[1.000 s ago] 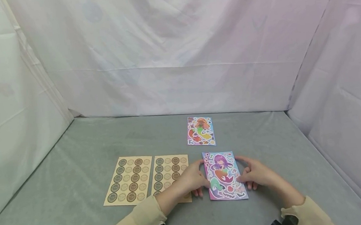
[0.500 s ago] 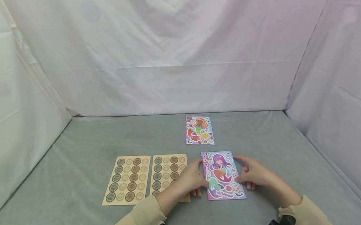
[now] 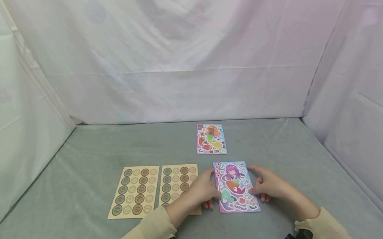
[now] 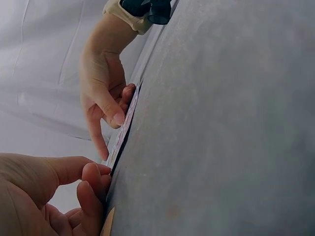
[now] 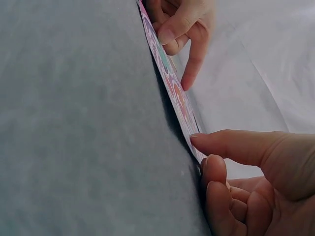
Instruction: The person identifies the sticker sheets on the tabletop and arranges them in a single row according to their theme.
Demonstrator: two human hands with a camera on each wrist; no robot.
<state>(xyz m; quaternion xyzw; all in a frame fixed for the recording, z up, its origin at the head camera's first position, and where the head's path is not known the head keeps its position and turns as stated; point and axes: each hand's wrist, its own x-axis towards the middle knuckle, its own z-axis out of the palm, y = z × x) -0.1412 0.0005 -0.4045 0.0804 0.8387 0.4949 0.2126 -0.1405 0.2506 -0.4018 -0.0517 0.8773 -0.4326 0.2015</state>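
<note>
A colourful mermaid sticker sheet (image 3: 234, 186) lies near the front of the table, between both hands. My left hand (image 3: 202, 188) pinches its left edge, thumb on top and index finger stretched toward the far corner. On the opposite edge, my right hand (image 3: 271, 183) does likewise, its thumb (image 5: 216, 142) over the print and other fingers curled at the rim. In the right wrist view the sheet (image 5: 172, 88) appears edge-on, with a dark shadow along its underside. The left fingers partly cover a tan sheet of round stickers (image 3: 173, 179) beside it.
Another tan sheet of round stickers (image 3: 133, 192) lies farther left. Beyond the mermaid sheet is a second bright sticker sheet (image 3: 210, 139). The grey table (image 3: 80, 184) is enclosed by white cloth walls (image 3: 185, 51) at the back and sides.
The head view shifts slightly, moving everything a little to the left in the frame. Both hands keep their places on the mermaid sticker sheet.
</note>
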